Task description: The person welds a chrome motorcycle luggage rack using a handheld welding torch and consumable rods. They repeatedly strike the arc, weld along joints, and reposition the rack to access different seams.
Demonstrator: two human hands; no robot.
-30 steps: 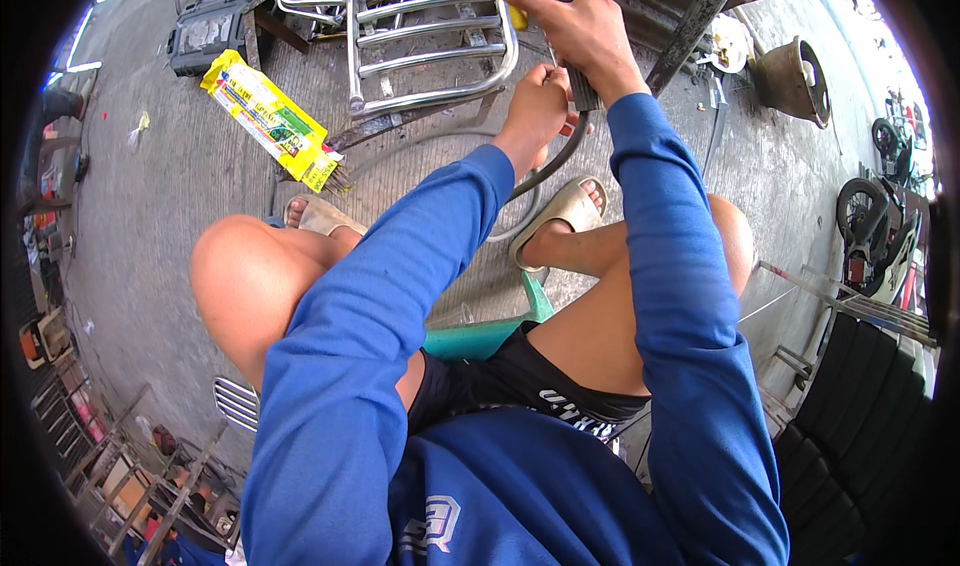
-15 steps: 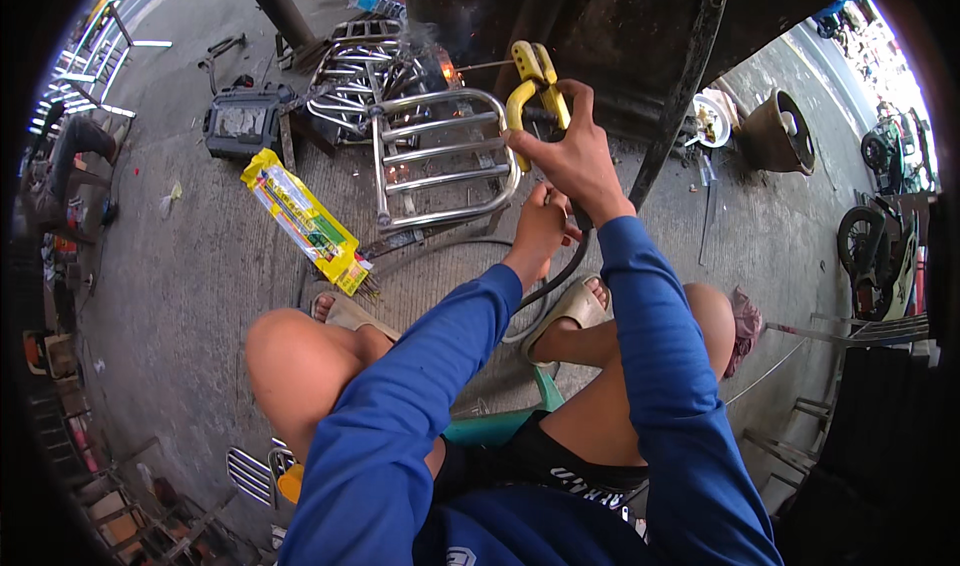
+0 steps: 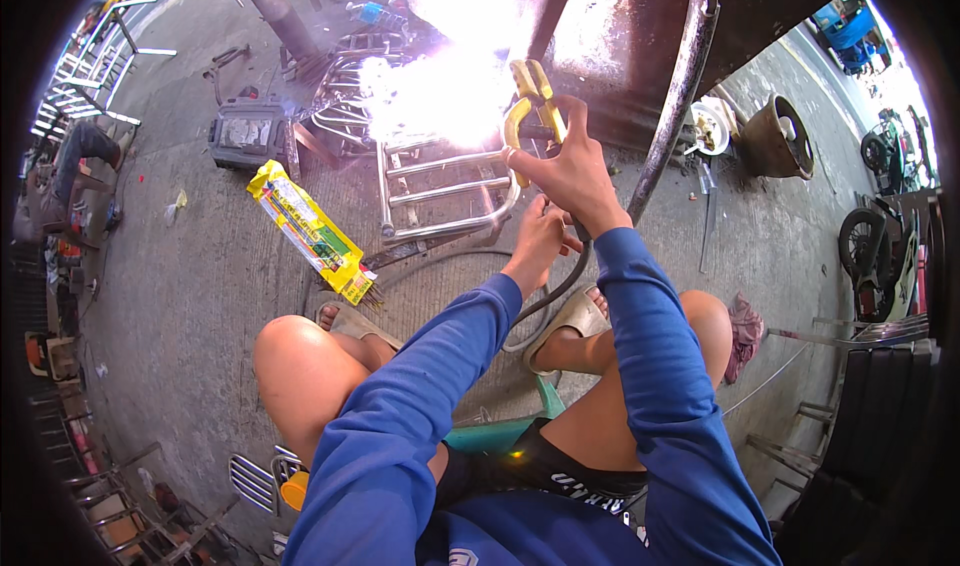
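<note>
Person had on a plain royal blue long-sleeve top, with the left sleeve and right sleeve both full length, kinda loose and wrinkly up the arms, then snug at the cuffs, and a bit of a pale outlined emblem on the front. Below that it was black shorts with chunky white lettering printed on one leg, knees out. Footwear was just beige open-toe slides with wide straps over bare feet, and both hands were bare too.
</note>
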